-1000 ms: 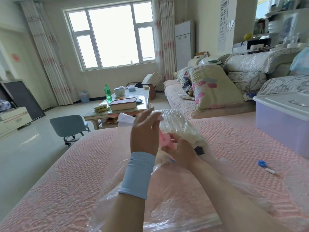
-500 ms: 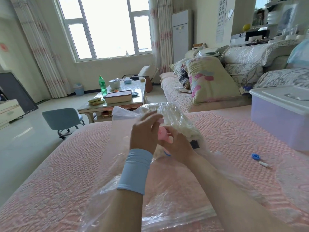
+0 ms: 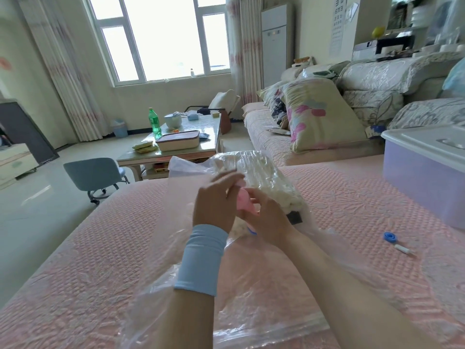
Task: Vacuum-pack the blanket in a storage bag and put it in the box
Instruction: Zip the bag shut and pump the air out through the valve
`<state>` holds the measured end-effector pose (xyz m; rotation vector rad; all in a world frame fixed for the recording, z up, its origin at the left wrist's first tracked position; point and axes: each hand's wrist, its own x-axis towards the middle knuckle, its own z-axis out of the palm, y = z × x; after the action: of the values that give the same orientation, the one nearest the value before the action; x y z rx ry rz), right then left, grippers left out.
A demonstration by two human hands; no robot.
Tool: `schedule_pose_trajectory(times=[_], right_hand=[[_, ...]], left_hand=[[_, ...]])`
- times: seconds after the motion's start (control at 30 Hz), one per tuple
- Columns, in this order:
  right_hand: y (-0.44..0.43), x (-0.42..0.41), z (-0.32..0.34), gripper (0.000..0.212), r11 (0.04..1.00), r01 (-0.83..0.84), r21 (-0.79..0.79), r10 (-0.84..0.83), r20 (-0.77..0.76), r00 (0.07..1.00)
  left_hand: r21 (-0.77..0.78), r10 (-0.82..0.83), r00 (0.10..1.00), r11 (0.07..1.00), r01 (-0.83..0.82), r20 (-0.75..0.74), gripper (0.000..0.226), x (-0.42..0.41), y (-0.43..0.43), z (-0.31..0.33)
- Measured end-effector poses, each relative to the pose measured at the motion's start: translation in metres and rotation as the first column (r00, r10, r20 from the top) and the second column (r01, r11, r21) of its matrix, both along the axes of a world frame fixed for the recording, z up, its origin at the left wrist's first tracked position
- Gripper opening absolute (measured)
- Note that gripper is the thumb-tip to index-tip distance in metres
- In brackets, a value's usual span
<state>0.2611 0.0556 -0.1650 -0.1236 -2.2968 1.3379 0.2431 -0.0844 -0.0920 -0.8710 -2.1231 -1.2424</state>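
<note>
Left hand and right hand clasp the pink plastic pump mid-frame; hold it square on the clear plastic storage bag.

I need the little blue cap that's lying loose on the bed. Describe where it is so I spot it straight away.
Start at the pale purple box on the right side of the pink bed. On the bed in front of it, nearer the person, lies the blue cap. It is round and bright blue; the only thing beside it is a thin white stick.
</note>
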Motion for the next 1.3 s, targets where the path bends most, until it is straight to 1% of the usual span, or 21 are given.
schedule_pose_trajectory(times=[0.1, 0.17, 0.2, 0.27, 0.3, 0.37, 0.4, 0.47, 0.6, 0.67, 0.73, 0.8, 0.87, 0.93, 0.97, 1.0, 1.03, 1.1, 1.17, 1.23, 1.3], right_hand=[[0.000, -0.002, 0.000, 0.050, 1.000, -0.009, 0.006, 0.009, 0.002, 1.000], [-0.002, -0.003, -0.001, 0.051, 1.000, -0.014, 0.015, 0.013, 0.009, 1.000], [-0.004, -0.003, -0.001, 0.050, 1.000, -0.013, 0.017, 0.013, 0.006, 1.000], [-0.005, -0.002, 0.000, 0.047, 1.000, -0.009, 0.012, 0.009, -0.003, 1.000], [-0.006, -0.001, 0.000, 0.048, 1.000, -0.004, 0.006, 0.004, -0.004, 1.000], [-0.004, 0.000, 0.001, 0.058, 1.000, -0.005, -0.005, 0.005, -0.001, 1.000], [-0.004, 0.001, 0.001, 0.063, 1.000, -0.011, -0.002, 0.011, -0.001, 1.000], [-0.003, 0.002, -0.001, 0.061, 1.000, -0.012, 0.011, 0.012, -0.003, 1.000], [0.002, 0.002, -0.002, 0.049, 1.000, 0.002, 0.017, -0.002, 0.001, 1.000], [0.001, 0.002, -0.002, 0.048, 1.000, -0.007, 0.028, 0.007, 0.004, 1.000], [-0.001, 0.001, -0.003, 0.046, 0.999, -0.022, 0.031, 0.023, -0.008, 1.000], [-0.002, 0.000, -0.004, 0.045, 1.000, -0.022, 0.019, 0.023, -0.024, 0.999], [-0.002, 0.000, -0.004, 0.046, 1.000, -0.011, 0.006, 0.011, -0.023, 1.000], [-0.001, 0.001, -0.004, 0.050, 1.000, -0.013, 0.009, 0.013, -0.011, 1.000], [-0.001, 0.002, -0.004, 0.051, 1.000, -0.013, 0.016, 0.013, -0.008, 1.000], [-0.001, 0.003, -0.003, 0.049, 1.000, -0.010, 0.020, 0.010, -0.011, 1.000], [0.000, 0.003, -0.002, 0.046, 1.000, -0.005, 0.022, 0.005, -0.018, 1.000], [0.001, 0.004, -0.001, 0.042, 1.000, -0.001, 0.024, 0.001, -0.028, 1.000], [0.001, 0.004, -0.001, 0.043, 1.000, -0.013, 0.026, 0.014, -0.021, 1.000], [-0.002, 0.005, -0.002, 0.044, 0.999, -0.030, 0.024, 0.030, -0.012, 0.999], [-0.004, 0.004, -0.003, 0.044, 0.999, -0.031, 0.023, 0.032, -0.015, 0.999]], left_hand=[[0.218, 0.115, 0.962, 0.974, -0.061, -0.247, 0.019, 0.005, -0.011, 0.038], [0.342, 0.180, 0.940, 0.937, -0.074, -0.290, 0.019, 0.004, -0.015, 0.047], [0.350, 0.196, 0.937, 0.933, -0.087, -0.290, 0.020, 0.003, -0.014, 0.043], [0.260, 0.167, 0.951, 0.961, -0.097, -0.260, 0.022, -0.001, -0.009, 0.021], [0.170, 0.117, 0.973, 0.982, -0.082, -0.201, 0.024, -0.004, -0.005, 0.007], [0.004, -0.005, 1.000, 1.000, 0.005, -0.001, 0.028, -0.005, 0.000, -0.018], [-0.029, -0.040, 0.996, 0.999, 0.042, 0.075, 0.028, -0.004, 0.000, -0.022], [-0.012, -0.039, 0.995, 0.999, 0.040, 0.091, 0.024, -0.001, -0.003, -0.014], [0.212, 0.062, 0.975, 0.977, -0.017, -0.211, 0.018, 0.010, -0.012, 0.032], [0.332, 0.125, 0.953, 0.943, -0.028, -0.276, 0.019, 0.014, -0.015, 0.046], [0.364, 0.186, 0.942, 0.928, -0.076, -0.278, 0.020, 0.011, -0.012, 0.039], [0.279, 0.183, 0.951, 0.954, -0.110, -0.251, 0.022, 0.005, -0.005, 0.016], [0.096, 0.059, 0.995, 0.994, -0.051, -0.077, 0.023, 0.001, 0.003, -0.010], [-0.053, -0.022, 0.991, 0.998, 0.029, 0.130, 0.021, 0.002, 0.005, -0.021], [-0.080, -0.017, 0.988, 0.996, 0.029, 0.151, 0.020, 0.003, 0.004, -0.019], [-0.074, -0.004, 0.992, 0.997, 0.013, 0.124, 0.019, 0.003, 0.002, -0.013], [-0.035, 0.009, 0.999, 0.999, -0.007, 0.049, 0.019, 0.005, 0.000, -0.004], [0.120, 0.059, 0.985, 0.992, -0.040, -0.161, 0.019, 0.011, -0.005, 0.018], [0.286, 0.155, 0.943, 0.956, -0.067, -0.295, 0.020, 0.016, -0.010, 0.037], [0.384, 0.235, 0.918, 0.918, -0.101, -0.320, 0.021, 0.018, -0.011, 0.043], [0.341, 0.236, 0.923, 0.931, -0.125, -0.304, 0.022, 0.012, -0.008, 0.029]])
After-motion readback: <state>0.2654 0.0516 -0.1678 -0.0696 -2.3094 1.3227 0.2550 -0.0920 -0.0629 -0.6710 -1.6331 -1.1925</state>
